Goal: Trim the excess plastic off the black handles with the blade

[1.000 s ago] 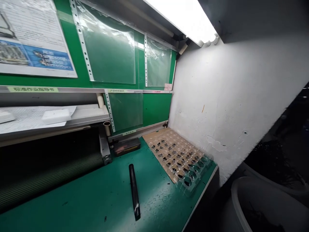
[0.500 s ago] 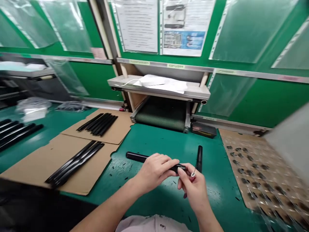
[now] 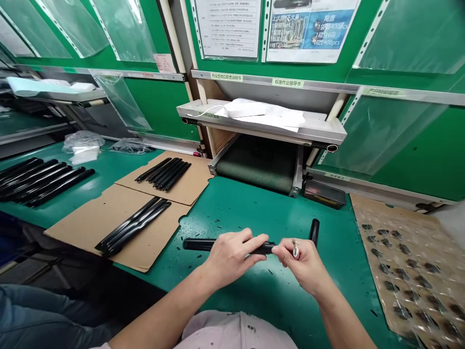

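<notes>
Working at a green worktop (image 3: 232, 208), I count these items, largest first. Along its left side lie two cardboard sheets (image 3: 87, 228), with black tubes (image 3: 132, 228) on both and a further row of black tubes (image 3: 43, 182) on the bare worktop at the far left corner. Along the right edge lies a clear blister tray (image 3: 407, 271) with dark contents in its pockets.

Near the front edge, directly before me, is one long black tube (image 3: 198, 245). My left hand (image 3: 232, 257) is closed around its middle, with the far end poking out to the left and the other end running toward my right hand (image 3: 301, 261). That hand is curled, and its fingertips (image 3: 286, 249) seem to pinch a small silvery piece (image 3: 296, 250) beside the tube's end. Just beyond them stands a short black piece (image 3: 314, 231); I cannot tell whether I am holding it.

Risks, as I judge them: the silvery piece could slip from my fingertips and vanish among the black specks (image 3: 269, 271) on the worktop. The round tube could also roll if released, and its gloss could scuff on that grit.
</notes>
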Demonstrator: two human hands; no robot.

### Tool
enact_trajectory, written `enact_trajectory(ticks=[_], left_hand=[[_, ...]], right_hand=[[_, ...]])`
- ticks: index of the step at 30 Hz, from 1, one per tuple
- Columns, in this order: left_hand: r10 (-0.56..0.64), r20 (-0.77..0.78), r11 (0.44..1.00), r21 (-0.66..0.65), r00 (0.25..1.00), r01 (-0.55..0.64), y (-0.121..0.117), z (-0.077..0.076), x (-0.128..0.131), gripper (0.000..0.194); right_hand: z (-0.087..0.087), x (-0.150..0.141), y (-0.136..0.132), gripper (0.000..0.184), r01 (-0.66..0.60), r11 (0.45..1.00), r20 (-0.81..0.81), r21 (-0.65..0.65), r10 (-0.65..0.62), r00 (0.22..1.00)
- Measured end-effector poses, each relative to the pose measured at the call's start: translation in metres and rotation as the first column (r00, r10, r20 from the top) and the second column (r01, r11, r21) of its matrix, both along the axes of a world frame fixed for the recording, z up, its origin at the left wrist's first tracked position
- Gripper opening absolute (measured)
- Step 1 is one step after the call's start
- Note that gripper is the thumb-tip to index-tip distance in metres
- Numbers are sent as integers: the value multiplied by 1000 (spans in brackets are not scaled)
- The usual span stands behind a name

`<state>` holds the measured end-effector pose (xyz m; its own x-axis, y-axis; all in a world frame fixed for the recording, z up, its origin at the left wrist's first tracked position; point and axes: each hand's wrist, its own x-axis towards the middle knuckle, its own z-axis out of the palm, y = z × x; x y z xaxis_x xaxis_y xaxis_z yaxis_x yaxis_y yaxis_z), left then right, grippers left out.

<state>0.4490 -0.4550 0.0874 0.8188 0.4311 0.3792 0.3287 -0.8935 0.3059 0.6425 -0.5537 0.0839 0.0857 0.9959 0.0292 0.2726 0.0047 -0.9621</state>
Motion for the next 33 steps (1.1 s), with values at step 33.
enact_trajectory(ticks=[33], left_hand=[[88, 504, 260, -844, 859, 469, 16, 2, -18, 36]], right_hand=[[16, -25, 10, 35, 19, 1000, -182, 15, -16, 983]])
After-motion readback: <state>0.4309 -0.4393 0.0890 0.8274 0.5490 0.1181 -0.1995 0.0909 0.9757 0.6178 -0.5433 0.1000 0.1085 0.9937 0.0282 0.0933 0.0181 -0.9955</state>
